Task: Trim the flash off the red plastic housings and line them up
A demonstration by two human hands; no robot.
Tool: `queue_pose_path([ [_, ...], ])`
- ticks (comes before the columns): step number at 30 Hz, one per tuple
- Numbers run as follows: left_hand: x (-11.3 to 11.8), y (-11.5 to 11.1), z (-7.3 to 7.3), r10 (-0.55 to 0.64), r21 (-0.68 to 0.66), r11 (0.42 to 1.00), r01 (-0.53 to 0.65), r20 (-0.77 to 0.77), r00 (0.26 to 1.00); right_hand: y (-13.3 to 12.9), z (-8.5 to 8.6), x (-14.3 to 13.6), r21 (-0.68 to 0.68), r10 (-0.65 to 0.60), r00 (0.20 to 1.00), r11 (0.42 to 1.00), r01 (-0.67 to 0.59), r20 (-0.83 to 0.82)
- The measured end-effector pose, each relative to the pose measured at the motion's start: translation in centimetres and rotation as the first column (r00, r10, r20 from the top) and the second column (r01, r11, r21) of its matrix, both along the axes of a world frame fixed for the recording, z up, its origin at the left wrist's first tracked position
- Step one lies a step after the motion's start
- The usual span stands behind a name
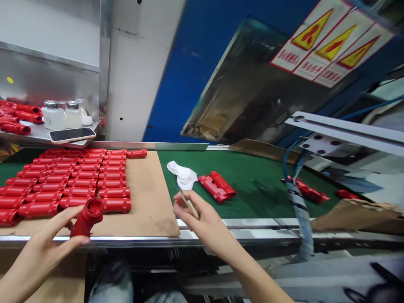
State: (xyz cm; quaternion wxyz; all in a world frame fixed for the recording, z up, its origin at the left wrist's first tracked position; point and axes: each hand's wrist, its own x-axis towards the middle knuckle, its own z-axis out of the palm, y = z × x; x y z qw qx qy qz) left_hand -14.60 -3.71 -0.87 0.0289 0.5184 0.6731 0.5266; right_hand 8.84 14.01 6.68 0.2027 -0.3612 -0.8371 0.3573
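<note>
My left hand (pixel 52 237) grips a red cylindrical part (pixel 86 218) between thumb and fingers, its round open end turned up. It is in front of rows of similar red parts (pixel 80 182) lying on a brown cardboard sheet (pixel 148 193). My right hand (pixel 198 214) is closed around a small knife-like tool (pixel 190 205) with a pale handle, over the cardboard's right edge. Just beyond that hand, a crumpled white cloth (pixel 184 174) lies on the green belt (pixel 249 198). Right of the cloth, two red parts (pixel 217 186) rest side by side.
A metal shelf at the left holds two bottles (pixel 54 115), a phone (pixel 72 134) and more red parts (pixel 27 114). Further along the belt are other red parts (pixel 307 190). A metal bracket (pixel 347 130) with wrapped cables (pixel 299 210) stands at the right.
</note>
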Motion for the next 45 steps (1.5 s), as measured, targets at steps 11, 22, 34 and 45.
queue_pose_path([
  [11,-2.2,21.2,4.8,-0.238,-0.38,0.924,0.035,-0.503,0.83,9.1,-0.3,4.4,0.379,-0.432,0.9,0.843,0.382,0.054],
  [22,-2.6,25.5,2.0,-0.247,-0.489,0.871,-0.051,-0.525,0.815,8.1,-1.1,7.8,0.437,-0.654,0.715,0.733,0.521,0.245],
  [34,10.0,8.3,0.9,-0.406,0.124,0.914,0.387,0.308,0.86,-2.3,-1.0,4.5,0.052,-0.319,0.948,0.947,0.318,0.016],
  [45,11.8,1.1,-1.0,-0.177,0.167,0.974,0.154,0.983,0.049,-9.3,-6.8,1.6,-0.217,0.163,0.944,0.949,-0.23,-0.287],
])
